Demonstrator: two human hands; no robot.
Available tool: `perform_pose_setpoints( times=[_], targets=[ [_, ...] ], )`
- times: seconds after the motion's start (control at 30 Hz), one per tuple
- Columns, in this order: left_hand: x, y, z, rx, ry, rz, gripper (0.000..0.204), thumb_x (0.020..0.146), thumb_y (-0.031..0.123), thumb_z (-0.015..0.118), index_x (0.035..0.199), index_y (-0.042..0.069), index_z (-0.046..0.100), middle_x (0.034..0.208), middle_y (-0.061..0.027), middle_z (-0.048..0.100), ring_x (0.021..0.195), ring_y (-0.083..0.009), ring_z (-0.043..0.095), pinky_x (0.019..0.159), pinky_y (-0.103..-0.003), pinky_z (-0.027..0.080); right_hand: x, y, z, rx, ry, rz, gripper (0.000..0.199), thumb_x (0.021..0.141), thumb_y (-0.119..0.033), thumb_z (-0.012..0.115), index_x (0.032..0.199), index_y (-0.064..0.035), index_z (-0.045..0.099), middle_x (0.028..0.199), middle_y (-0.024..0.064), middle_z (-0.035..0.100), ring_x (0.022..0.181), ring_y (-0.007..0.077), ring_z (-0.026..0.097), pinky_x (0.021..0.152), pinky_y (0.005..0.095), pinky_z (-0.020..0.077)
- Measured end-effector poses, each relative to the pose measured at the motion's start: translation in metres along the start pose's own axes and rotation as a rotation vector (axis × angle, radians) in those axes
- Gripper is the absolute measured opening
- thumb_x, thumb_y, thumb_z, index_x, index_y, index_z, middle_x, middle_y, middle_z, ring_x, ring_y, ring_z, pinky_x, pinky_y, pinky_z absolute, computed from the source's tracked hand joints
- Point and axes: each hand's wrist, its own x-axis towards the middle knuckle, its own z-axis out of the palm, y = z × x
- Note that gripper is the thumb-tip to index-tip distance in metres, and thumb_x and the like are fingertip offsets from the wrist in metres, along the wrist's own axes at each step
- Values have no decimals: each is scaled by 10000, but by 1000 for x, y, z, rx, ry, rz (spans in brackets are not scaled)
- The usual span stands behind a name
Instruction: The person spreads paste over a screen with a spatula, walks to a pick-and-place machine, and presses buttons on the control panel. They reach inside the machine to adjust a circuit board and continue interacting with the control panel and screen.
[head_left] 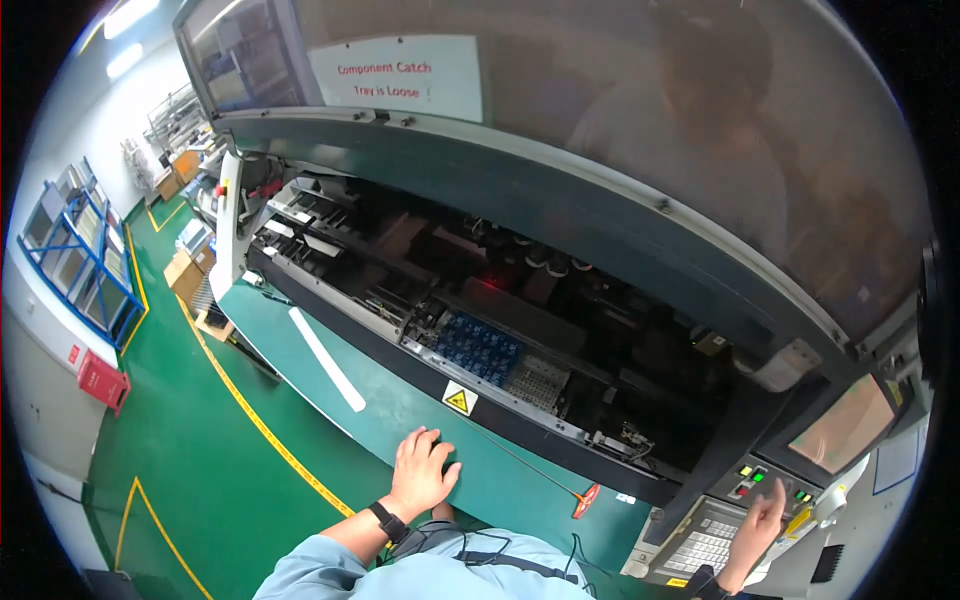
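Note:
My left hand point(425, 472) lies on the green work surface point(300, 375) in front of a large dark machine, fingers apart and nothing in it. Over the machine's control panel point(715, 505) at the lower right is my right hand point(762, 522), a finger stretched toward the lit buttons point(757, 477). I cannot tell whether that fingertip touches a button. No object shows in this hand. Inside the raised cover, a blue patterned circuit board point(478, 349) sits on the rails, next to a perforated metal plate point(538, 384).
An orange-handled T-shaped tool point(586, 500) and a white strip point(327, 360) lie on the green surface. The keypad point(700, 545) and screen point(842, 425) are at the right. A blue rack point(85, 265), cardboard boxes point(183, 275) and a red crate point(104, 382) stand left.

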Motion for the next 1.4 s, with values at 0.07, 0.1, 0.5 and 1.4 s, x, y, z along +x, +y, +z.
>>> perform_pose_setpoints(
  times=[0.07,0.1,0.5,1.4],
  targets=[
    [11,-11,-12,-9,-92,131,340,841,291,820,1116,122,711,1289,-154,614,1274,-403,552,1076,-537,459,-10,-46,15,-49,-138,-47,394,1010,4,628,1399,-47,672,800,30,556,690,134,504,652,297,435],
    [17,-17,-16,-18,-105,131,340,841,291,820,1116,122,711,1289,-154,614,1274,-403,552,1076,-537,459,-16,-64,27,-63,-142,-41,394,1010,4,628,1399,-47,672,800,30,556,690,134,504,652,297,435],
    [65,-93,-32,-190,-338,525,289,878,298,795,1113,154,710,1211,-22,650,1097,-242,619,916,-398,516,-41,-244,190,-26,-728,-458,271,951,-53,704,1217,-12,738,1046,172,760,897,333,727,816,382,572],
    [67,-113,-26,-348,-319,515,215,892,273,752,1054,139,709,1222,-36,685,1109,-213,646,928,-367,512,-76,-253,438,132,-1347,418,695,1033,-303,683,1620,-20,441,1437,157,680,1235,273,662,974,400,549]
  ],
)
